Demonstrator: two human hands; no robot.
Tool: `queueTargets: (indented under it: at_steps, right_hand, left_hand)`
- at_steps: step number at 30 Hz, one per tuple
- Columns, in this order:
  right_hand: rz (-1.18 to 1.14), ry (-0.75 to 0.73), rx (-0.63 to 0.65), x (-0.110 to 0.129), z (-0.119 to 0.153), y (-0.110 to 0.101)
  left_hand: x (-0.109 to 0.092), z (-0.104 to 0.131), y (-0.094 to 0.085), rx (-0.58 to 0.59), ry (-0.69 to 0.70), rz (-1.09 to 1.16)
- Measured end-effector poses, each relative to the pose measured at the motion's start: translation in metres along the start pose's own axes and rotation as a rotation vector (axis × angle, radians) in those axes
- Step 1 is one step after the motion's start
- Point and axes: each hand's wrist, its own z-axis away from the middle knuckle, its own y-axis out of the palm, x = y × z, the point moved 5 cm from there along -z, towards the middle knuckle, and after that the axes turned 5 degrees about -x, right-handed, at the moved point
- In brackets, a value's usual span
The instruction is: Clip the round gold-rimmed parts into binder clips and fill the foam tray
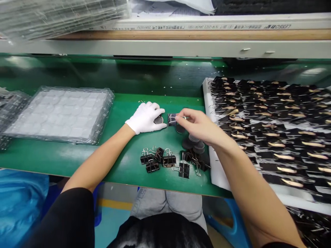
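Note:
My left hand (146, 119), in a white glove, is closed around a grey round disc (158, 120) with a pale edge, just above the green table (124, 155). Facing it, my bare right hand (195, 124) pinches a black binder clip (171, 119) by its wire handles. The clip's body points toward the left hand and is apart from its disc. Below the right hand lie several dark round discs (199, 147), partly hidden by the hand. Nearer the front edge lie several loose black binder clips (169, 160), some with their handles sticking up.
At the left sits a clear plastic tray (58, 113) with round compartments, beside more trays (15, 117). On the right, a white board (219, 172) carries rows of black clips (274, 113) with pale curved edges. A shelf (165, 48) runs across the back.

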Motion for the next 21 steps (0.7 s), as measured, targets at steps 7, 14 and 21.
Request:
queueTargets:
  at_steps: [7, 14, 21]
  right_hand:
    - [-0.688, 0.153, -0.253, -0.015, -0.010, 0.001]
    - [-0.712, -0.059, -0.066, 0.005, -0.004, 0.011]
    - [-0.388, -0.196, -0.254, 0.017, 0.003, 0.008]
  left_hand:
    - [-0.002, 0.004, -0.015, -0.247, -0.118, -0.081]
    - [-0.023, 0.008, -0.012, -0.345, -0.016, 0.129]
    - [-0.059, 0.008, -0.014, -0.328, 0.179, 0.238]
